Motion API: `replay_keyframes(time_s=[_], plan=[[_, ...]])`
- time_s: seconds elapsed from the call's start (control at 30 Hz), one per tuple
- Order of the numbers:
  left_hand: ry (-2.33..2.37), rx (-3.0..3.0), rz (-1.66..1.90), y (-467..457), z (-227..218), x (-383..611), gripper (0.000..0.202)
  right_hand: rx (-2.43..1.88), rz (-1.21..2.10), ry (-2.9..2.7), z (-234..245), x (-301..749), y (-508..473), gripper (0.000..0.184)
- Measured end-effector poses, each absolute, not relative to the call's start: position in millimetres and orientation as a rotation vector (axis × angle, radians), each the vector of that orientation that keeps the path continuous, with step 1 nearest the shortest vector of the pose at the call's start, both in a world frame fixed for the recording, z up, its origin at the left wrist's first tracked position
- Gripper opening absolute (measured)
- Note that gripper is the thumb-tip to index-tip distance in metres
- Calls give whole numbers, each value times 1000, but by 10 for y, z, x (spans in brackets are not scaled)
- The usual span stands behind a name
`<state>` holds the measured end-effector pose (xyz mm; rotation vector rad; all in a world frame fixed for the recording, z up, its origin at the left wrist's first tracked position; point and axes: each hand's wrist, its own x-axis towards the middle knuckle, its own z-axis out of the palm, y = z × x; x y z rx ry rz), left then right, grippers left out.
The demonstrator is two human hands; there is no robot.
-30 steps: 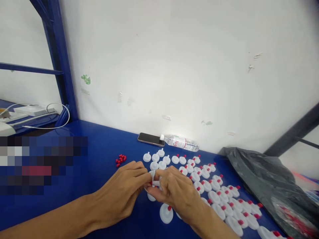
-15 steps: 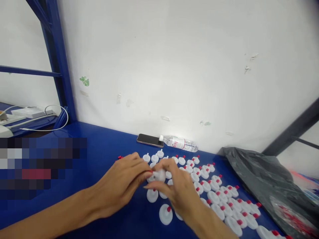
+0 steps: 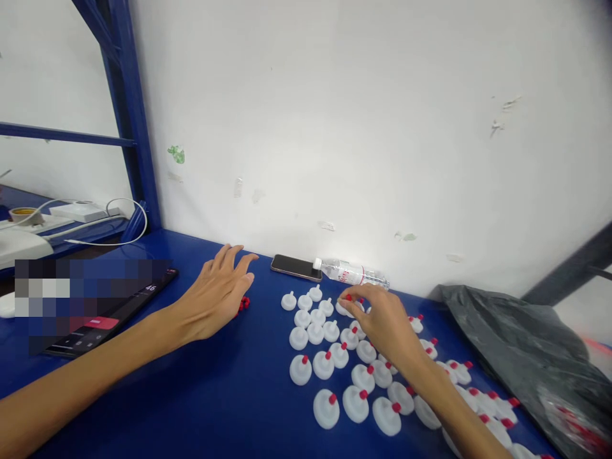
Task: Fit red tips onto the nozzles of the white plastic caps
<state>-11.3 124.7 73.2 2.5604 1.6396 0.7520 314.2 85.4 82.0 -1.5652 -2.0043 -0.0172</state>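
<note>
1. I watched from afar through one head-worn camera, looking forward and down.
2. It faced the scuffed white wall (image 3: 325, 115) across the flat blue tabletop (image 3: 229, 395), whose back edge slanted down rightward.
3. I saw the bare left hand (image 3: 217, 299) and bare right hand (image 3: 385, 319) from behind and above, near the lens.

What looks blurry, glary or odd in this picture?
Head view: a soft bright glow on the white wall, a shadow on the blue table below the left hand, square blocks masking much of the dark-screened device; head view, lower right: the clear bag looks blurred.
</note>
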Motion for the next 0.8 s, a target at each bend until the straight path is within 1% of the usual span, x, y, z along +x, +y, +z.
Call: replay_keyframes(time_s=[0.07,0.13,0.27,0.33,0.6,0.7,0.8], plan=[[1655,2567,682,1272,721,-115,59,-1594,-6,-2009,814,3138,864,15],[1653,2585,628,1288,735,-106,55,-1618,17,-2003,816,3134,869,15],[1624,2671,561,1278,793,-77,28,-1631,99,-2000,829,3126,860,8],[1599,2715,537,1262,802,-67,19,-1628,134,-2002,835,3119,852,7],[1544,2731,497,1299,699,-89,12,-1636,190,-2028,752,3091,858,7],[1535,2709,493,1333,682,-106,15,-1632,185,-2053,732,3095,864,10],[1540,2689,497,1340,690,-109,12,-1612,138,-2080,784,3114,851,19]])
